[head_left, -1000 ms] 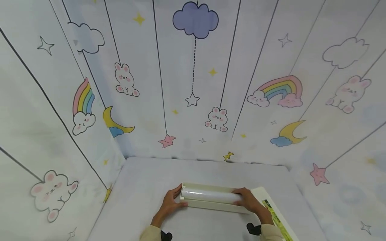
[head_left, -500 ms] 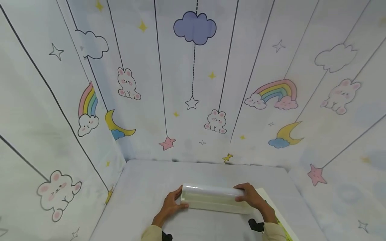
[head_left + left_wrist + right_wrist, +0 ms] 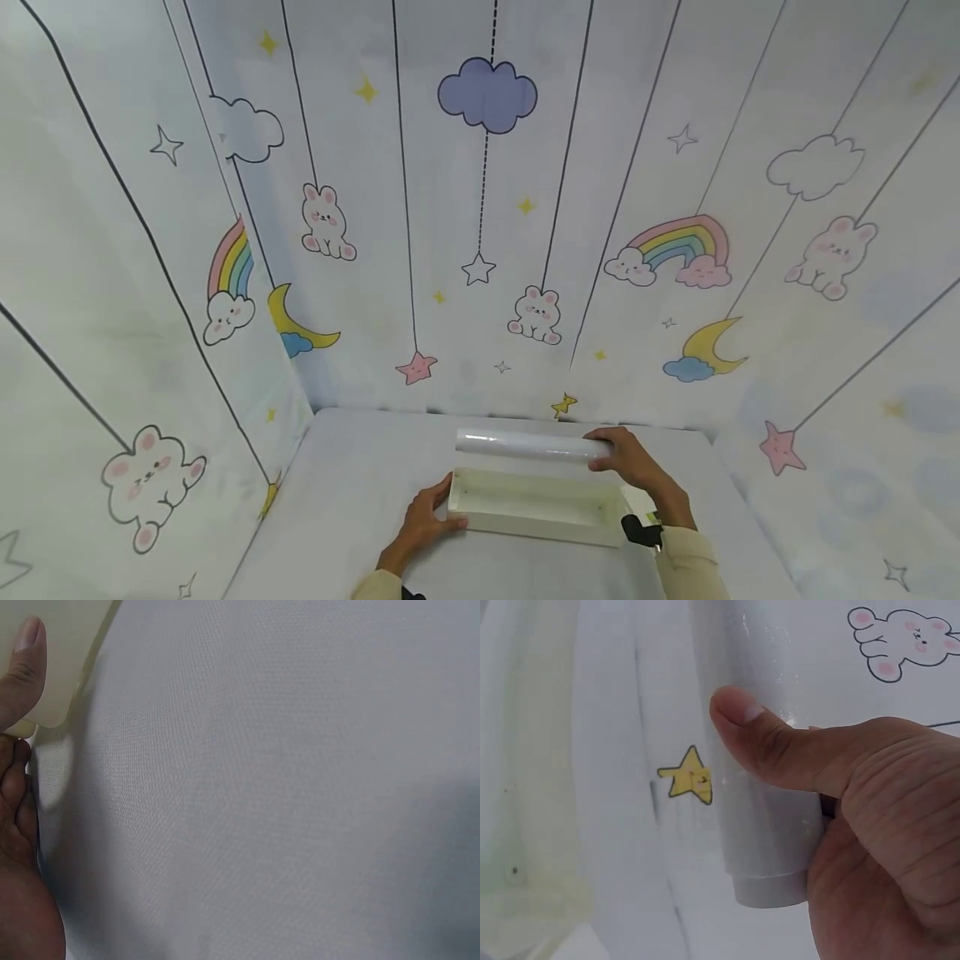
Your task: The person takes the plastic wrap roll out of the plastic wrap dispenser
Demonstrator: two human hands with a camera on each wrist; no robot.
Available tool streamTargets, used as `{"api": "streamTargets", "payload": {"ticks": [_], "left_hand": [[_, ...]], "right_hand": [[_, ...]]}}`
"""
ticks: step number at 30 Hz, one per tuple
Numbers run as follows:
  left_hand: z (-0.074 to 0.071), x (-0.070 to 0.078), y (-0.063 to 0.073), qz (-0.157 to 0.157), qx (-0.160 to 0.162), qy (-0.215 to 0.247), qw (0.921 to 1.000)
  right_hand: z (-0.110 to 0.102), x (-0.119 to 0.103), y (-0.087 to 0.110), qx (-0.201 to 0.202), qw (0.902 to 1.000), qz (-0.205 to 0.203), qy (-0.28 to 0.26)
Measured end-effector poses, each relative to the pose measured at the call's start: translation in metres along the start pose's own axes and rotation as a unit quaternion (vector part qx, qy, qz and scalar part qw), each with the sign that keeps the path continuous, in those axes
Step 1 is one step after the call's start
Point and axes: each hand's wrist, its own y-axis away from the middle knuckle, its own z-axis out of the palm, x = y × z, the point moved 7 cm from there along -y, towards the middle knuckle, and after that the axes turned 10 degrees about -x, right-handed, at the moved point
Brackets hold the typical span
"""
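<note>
My right hand [image 3: 633, 460] grips the right end of a shiny whitish roll of plastic wrap [image 3: 510, 444], held beyond the box and apart from it. In the right wrist view my thumb [image 3: 769, 746] lies across the wrap, and a narrower core end [image 3: 771, 891] sticks out below. The long cream dispenser box [image 3: 532, 527] lies open on top, its inside bare. At its left end my left hand [image 3: 427, 518] holds it, thumb on the front wall and fingers at the far side. The left wrist view catches only that thumb [image 3: 26, 671], curled fingers and a box corner [image 3: 71, 645].
A cream lid-like piece [image 3: 637, 498] with a yellow-green label lies right of the box, mostly hidden behind my right arm. White cloth covers the table [image 3: 360, 467]. Printed fabric walls [image 3: 480, 333] stand at the back and both sides.
My right hand has lifted the wrap roll out of the box and carried it away toward the back wall. The left hand stays on the box's left end. The head view has tilted slightly.
</note>
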Motion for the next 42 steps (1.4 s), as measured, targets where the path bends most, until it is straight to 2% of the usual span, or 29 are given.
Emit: {"api": "streamTargets", "payload": {"ticks": [5, 7, 11, 15, 18, 23, 33, 35, 42], "left_hand": [[0.0, -0.009, 0.0, 0.003, 0.008, -0.001, 1.0], [0.001, -0.008, 0.001, 0.02, 0.006, -0.01, 0.9997], [0.004, -0.008, 0.002, 0.039, 0.006, 0.0, 0.9992], [0.008, -0.013, 0.001, 0.017, 0.0, 0.036, 0.9992], [0.01, -0.016, -0.001, 0.004, -0.007, 0.044, 0.999], [0.007, -0.011, -0.004, 0.024, -0.011, 0.02, 0.9994], [0.003, -0.011, -0.004, 0.007, -0.017, 0.032, 0.9993], [0.003, -0.013, -0.003, -0.007, -0.014, 0.04, 0.9991], [0.003, -0.017, -0.003, 0.003, -0.007, 0.043, 0.999]], "right_hand": [[-0.008, -0.01, -0.011, 0.014, 0.9999, 0.002, -0.005], [-0.01, -0.011, -0.015, 0.022, 0.9997, 0.005, -0.009], [-0.016, -0.011, -0.018, 0.042, 0.9989, 0.009, -0.017], [-0.019, -0.007, -0.019, 0.05, 0.9983, 0.023, -0.019], [-0.022, -0.007, -0.019, 0.057, 0.9981, 0.019, -0.014], [-0.029, -0.012, -0.022, 0.087, 0.9962, -0.004, 0.006], [-0.035, -0.007, -0.024, 0.098, 0.995, 0.019, -0.008], [-0.036, -0.007, -0.023, 0.098, 0.995, 0.015, -0.009], [-0.036, -0.005, -0.022, 0.106, 0.9943, 0.012, -0.001]]}}
